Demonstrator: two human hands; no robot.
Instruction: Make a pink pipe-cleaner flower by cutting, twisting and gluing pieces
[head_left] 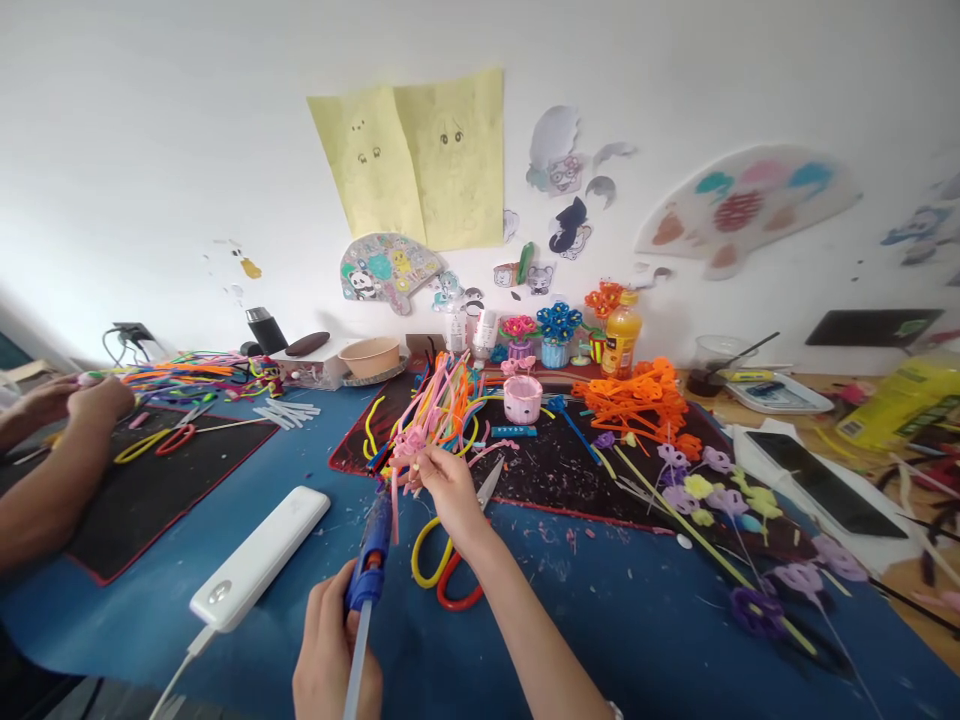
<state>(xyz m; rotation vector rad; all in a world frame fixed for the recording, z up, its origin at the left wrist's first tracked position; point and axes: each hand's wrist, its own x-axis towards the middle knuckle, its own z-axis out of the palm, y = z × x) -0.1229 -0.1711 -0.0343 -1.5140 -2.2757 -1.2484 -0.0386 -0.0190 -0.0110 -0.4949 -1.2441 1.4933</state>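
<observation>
My left hand (pixel 330 640) is wrapped round a blue hot glue gun (pixel 370 555), whose nozzle points away from me. A clear glue stick (pixel 360 655) juts from its back end. Just past the nozzle, my right hand (pixel 448 490) pinches a pink pipe cleaner flower (pixel 409 442) with a pink strand hanging down. Whether the nozzle touches the flower I cannot tell. Behind it lies a bundle of many-coloured pipe cleaners (pixel 442 385). Scissors with yellow and red handles (pixel 459 598) lie partly hidden under my right wrist.
A pink pipe cleaner pot (pixel 522 400) stands on the dark mat (pixel 555 490), near orange pipe cleaners (pixel 637 400) and purple flowers (pixel 727 500). A white power bank (pixel 259 560) lies at left. Beyond it another person's hands (pixel 97 395) work over a second mat (pixel 161 490).
</observation>
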